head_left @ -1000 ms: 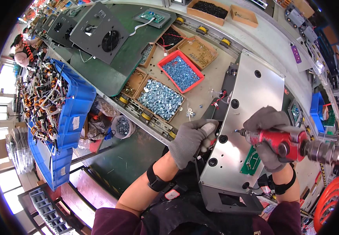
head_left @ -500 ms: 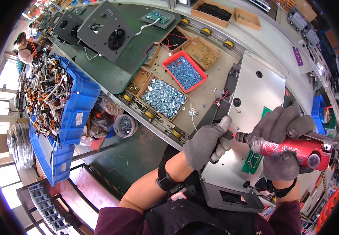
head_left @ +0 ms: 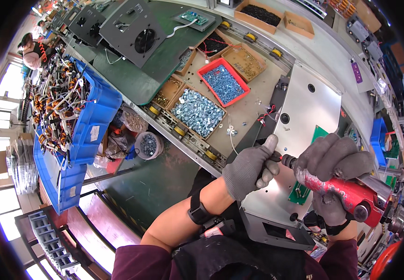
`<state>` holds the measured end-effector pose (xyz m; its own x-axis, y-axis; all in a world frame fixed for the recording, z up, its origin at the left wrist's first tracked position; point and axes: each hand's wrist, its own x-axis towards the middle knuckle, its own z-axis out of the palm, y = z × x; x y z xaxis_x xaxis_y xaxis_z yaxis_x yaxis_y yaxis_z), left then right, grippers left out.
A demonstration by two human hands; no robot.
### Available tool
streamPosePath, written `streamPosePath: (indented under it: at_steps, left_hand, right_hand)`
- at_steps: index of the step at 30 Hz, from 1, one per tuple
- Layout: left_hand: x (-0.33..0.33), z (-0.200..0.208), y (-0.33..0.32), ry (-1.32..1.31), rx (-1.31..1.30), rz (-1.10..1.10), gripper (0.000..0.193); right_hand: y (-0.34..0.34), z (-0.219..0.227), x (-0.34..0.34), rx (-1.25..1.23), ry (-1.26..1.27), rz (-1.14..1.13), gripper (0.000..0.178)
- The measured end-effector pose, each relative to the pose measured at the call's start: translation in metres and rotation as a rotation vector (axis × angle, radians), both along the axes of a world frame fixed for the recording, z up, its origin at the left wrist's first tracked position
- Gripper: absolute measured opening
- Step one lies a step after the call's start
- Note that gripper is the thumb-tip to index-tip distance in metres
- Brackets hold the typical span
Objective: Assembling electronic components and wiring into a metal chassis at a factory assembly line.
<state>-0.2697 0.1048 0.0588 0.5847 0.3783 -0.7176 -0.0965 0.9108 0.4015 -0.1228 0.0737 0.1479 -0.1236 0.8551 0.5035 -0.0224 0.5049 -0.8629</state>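
The scuffed red, cylindrical power tool [head_left: 357, 195] sits in the gray-gloved right hand [head_left: 336, 161], fingers wrapped around its body. Its dark nose points left, just beside the fingertips of the gray-gloved left hand [head_left: 249, 171], whose fingers curl under the thumb (whether they pinch anything, I cannot tell). Both hands are over a flat silver metal panel [head_left: 307, 109].

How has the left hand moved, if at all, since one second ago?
Yes, the left hand went right: from the left edge of the metal panel to over its surface, near the red power tool.
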Motion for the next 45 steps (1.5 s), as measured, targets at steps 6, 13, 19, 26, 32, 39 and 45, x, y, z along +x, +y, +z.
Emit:
streamPosePath:
  at_steps: [6,13,19,26,32,39,45]
  left_hand:
    - [-0.002,0.003,-0.007,-0.093,0.018,0.022,0.059]
    - [-0.042,-0.028,-0.009,0.172,0.124,-0.068,0.058]
    - [-0.052,-0.037,-0.016,0.223,0.166,-0.037,0.052]
    - [-0.056,-0.046,-0.022,0.149,0.151,0.066,0.046]
    - [-0.053,-0.051,-0.016,0.151,0.171,0.031,0.042]
    - [-0.052,-0.047,0.004,0.168,0.147,0.017,0.036]
    - [-0.04,-0.125,0.065,0.019,0.176,0.029,0.027]
  right_hand:
    - [-0.001,-0.007,0.003,0.082,0.088,0.13,0.035]
    - [-0.024,-0.017,0.009,-0.256,0.221,0.313,0.029]
    - [-0.033,-0.031,0.002,-0.311,0.146,0.287,0.023]
    - [-0.032,-0.037,0.003,-0.261,0.044,0.421,0.027]
    - [-0.035,-0.031,0.0,-0.258,-0.035,0.422,0.023]
    - [-0.031,-0.028,0.0,-0.231,-0.18,0.469,0.024]
    - [-0.065,0.013,0.035,-0.251,0.33,-0.084,0.04]
